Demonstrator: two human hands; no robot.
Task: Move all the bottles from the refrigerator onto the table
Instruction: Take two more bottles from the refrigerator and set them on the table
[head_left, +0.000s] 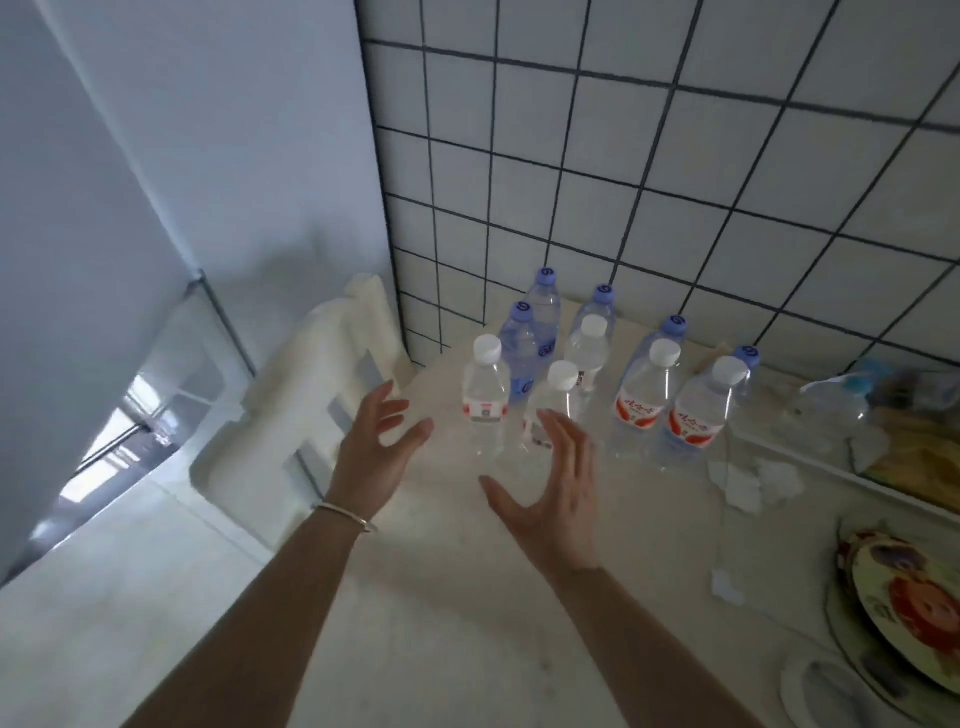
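Several clear water bottles stand upright on the pale table (426, 597) near the tiled wall corner. Some have white caps and red labels, like the front left bottle (485, 400) and the front middle bottle (556, 405). Others behind have blue caps, like one at the back (543, 306). My left hand (371, 447) hovers open just left of the front bottles, holding nothing. My right hand (556, 493) is open too, fingers spread, just in front of the middle bottle. The refrigerator (104, 260) stands at the left.
A white chair back (291, 410) sits between the refrigerator and the table. A tray (883, 467) with a lying bottle and clutter is at the right. Patterned plates (904, 613) lie at the lower right. Torn paper scraps (748, 483) lie on the table.
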